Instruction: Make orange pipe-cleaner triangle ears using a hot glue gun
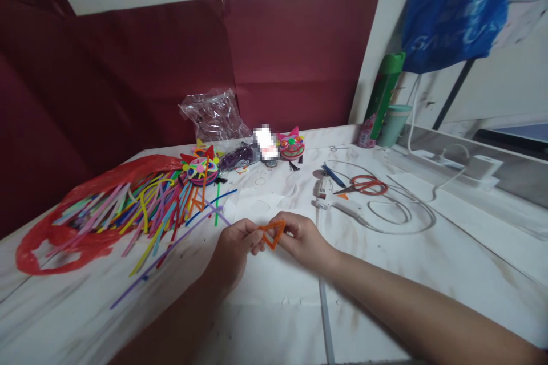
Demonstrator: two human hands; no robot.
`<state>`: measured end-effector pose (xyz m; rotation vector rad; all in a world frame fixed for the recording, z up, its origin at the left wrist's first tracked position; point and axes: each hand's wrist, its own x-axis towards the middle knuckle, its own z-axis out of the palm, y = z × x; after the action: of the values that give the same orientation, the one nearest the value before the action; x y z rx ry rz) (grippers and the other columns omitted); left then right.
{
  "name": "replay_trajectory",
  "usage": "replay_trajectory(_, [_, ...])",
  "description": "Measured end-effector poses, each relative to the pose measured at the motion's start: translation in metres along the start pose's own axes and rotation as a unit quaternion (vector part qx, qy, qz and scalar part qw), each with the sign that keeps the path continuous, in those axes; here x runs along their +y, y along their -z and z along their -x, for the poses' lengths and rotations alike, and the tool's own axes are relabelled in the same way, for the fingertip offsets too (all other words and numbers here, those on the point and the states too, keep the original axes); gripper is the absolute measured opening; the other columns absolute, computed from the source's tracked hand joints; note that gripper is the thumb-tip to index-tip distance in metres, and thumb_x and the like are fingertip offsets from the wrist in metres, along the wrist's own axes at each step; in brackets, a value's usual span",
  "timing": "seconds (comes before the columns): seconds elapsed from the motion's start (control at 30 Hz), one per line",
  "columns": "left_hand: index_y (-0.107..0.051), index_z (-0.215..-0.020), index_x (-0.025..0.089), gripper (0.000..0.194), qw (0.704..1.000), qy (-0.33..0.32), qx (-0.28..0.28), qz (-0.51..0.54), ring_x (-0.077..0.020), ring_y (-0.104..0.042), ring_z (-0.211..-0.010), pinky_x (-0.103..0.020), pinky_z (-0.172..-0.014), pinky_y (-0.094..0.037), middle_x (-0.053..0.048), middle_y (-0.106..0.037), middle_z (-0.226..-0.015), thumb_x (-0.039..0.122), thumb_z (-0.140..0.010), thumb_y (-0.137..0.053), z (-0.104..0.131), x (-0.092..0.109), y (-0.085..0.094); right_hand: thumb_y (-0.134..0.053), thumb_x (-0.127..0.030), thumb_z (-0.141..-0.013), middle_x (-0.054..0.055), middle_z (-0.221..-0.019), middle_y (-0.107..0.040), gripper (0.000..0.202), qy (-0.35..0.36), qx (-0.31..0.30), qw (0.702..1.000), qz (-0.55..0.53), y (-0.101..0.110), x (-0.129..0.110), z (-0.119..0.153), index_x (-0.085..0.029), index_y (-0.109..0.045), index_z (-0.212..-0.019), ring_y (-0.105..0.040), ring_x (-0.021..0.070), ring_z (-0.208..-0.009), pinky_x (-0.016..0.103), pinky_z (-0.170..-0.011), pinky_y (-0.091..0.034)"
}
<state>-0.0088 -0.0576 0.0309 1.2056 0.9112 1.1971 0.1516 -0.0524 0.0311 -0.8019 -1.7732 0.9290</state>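
The left hand (237, 245) pinches the left end of an orange fuzzy strip bent into a triangle (279, 235), while the right hand (306, 241) pinches its right corner, both above the white paper (274, 288) on the tabletop (449, 256). From the triangle, a glue gun (324, 191) and red-handled scissors (362, 185) lie toward two o'clock, a pile of coloured strips (149, 202) on a red plastic bag (32, 254) toward ten, and a pink cat-like ornament (292, 149) near twelve.
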Motion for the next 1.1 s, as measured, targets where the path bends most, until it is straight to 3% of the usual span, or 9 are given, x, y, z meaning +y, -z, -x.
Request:
replay_trajectory(0.2, [-0.054,-0.056,0.017,0.022,0.999,-0.025,0.046,-0.006,-0.0088,-0.039,-0.045,-0.024,-0.051,-0.03,0.004,-0.049,-0.045,0.033,-0.065,-0.066,0.0007,-0.0005,-0.0017,-0.054,-0.025,-0.079,0.0,-0.064,-0.062,0.014,-0.074,-0.026,0.99,-0.113,-0.0031,-0.0055,-0.0025,-0.017,-0.058,-0.068,-0.053,0.0115,-0.058,0.023,-0.056,-0.042])
replay_trajectory(0.4, [-0.052,-0.054,0.017,0.024,0.998,-0.01,0.061,0.032,-0.0094,-0.043,-0.047,-0.025,-0.055,-0.034,0.006,-0.044,-0.041,0.033,-0.064,-0.067,-0.0009,0.0005,-0.0021,-0.052,-0.022,-0.078,0.001,-0.07,-0.064,0.012,-0.057,-0.023,0.987,-0.148,-0.0071,-0.0052,-0.001,-0.019,-0.061,-0.071,-0.058,0.0136,-0.068,0.027,-0.069,-0.044])
replay_trajectory(0.57, [-0.051,-0.054,0.017,0.024,0.996,-0.022,0.069,0.048,-0.0093,-0.043,-0.047,-0.025,-0.057,-0.035,0.006,-0.044,-0.041,0.031,-0.064,-0.067,-0.0008,0.0018,-0.0031,-0.054,-0.019,-0.074,0.001,-0.07,-0.064,0.009,-0.068,0.011,0.993,-0.1,-0.0108,-0.0016,0.0017,-0.019,-0.063,-0.075,-0.057,0.0149,-0.068,0.026,-0.065,-0.044])
replay_trajectory(0.77, [-0.049,-0.052,0.017,0.027,0.994,-0.019,0.084,0.062,-0.009,-0.043,-0.048,-0.024,-0.057,-0.036,0.007,-0.043,-0.041,0.031,-0.064,-0.068,0.0015,0.0044,-0.0073,-0.054,-0.014,-0.072,0.002,-0.071,-0.061,0.013,-0.017,0.034,0.999,0.036,-0.01,-0.0006,0.0036,-0.019,-0.066,-0.075,-0.054,0.0139,-0.065,0.024,-0.061,-0.041])
replay_trajectory(1.1, [-0.054,-0.056,0.016,0.022,0.994,-0.029,0.084,0.067,-0.0092,-0.046,-0.049,-0.025,-0.059,-0.041,0.006,-0.047,-0.044,0.031,-0.065,-0.068,0.0004,-0.0014,-0.0078,-0.052,-0.024,-0.077,-0.001,-0.059,-0.051,0.018,-0.054,0.06,0.996,0.041,-0.0088,0.0025,0.0023,-0.017,-0.054,-0.06,-0.046,0.0113,-0.057,0.023,-0.056,-0.037])
